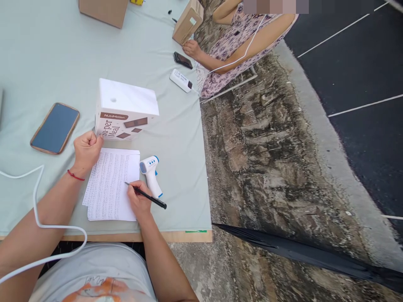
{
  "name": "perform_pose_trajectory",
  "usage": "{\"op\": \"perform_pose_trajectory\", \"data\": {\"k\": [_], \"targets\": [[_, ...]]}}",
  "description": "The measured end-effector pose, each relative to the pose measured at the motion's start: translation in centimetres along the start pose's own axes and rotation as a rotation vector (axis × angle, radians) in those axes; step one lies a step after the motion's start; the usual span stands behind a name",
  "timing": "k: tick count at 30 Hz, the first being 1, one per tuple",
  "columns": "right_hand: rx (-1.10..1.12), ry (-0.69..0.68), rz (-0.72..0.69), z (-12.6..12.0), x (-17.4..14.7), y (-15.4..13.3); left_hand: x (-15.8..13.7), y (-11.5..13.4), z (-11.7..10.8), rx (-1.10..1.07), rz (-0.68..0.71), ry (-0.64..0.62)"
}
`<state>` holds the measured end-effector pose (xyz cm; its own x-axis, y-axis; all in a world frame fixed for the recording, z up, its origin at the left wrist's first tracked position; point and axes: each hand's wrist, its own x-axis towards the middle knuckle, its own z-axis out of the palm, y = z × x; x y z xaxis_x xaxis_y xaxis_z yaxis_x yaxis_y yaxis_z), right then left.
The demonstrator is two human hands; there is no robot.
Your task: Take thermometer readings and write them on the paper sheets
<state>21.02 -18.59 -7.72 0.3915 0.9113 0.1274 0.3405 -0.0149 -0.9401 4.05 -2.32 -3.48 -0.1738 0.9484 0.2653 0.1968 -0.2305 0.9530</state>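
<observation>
- And there was the right hand (139, 200), fingers pinched round a black pen (151, 198), tip over the lines of writing; whether it touched down, I couldn't tell
- Paper (110, 188)? A stack with its sheets fanned at the left, lying near the front edge of the table (157, 236), between the two hands
- Over to the left hand (87, 149), balled into a fist by the paper's top left corner, right at the box (127, 100); contact there was unclear
- What a blocker, that box! It stood just beyond the paper, hiding the patch behind it
- Tight on the right, the thermometer (153, 180) lay just beside the writing hand
- Out left, a phone (56, 128) lay flat near the fist
- A white cable (63, 227) looped across the left arm (56, 205)
- Far right, a white device (181, 80) and a black gadget (183, 60) lay near the table's side
- Beyond, another person's hand (192, 49) was at a small carton (189, 22), with a bigger carton (102, 10) top left
</observation>
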Motion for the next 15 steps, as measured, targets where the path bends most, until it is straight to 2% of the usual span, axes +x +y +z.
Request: {"op": "perform_pose_trajectory", "data": {"k": [15], "targets": [[-0.009,0.018,0.010,-0.04,-0.02,-0.03,-0.06,0.18,-0.07,-0.018,0.000,-0.006]]}}
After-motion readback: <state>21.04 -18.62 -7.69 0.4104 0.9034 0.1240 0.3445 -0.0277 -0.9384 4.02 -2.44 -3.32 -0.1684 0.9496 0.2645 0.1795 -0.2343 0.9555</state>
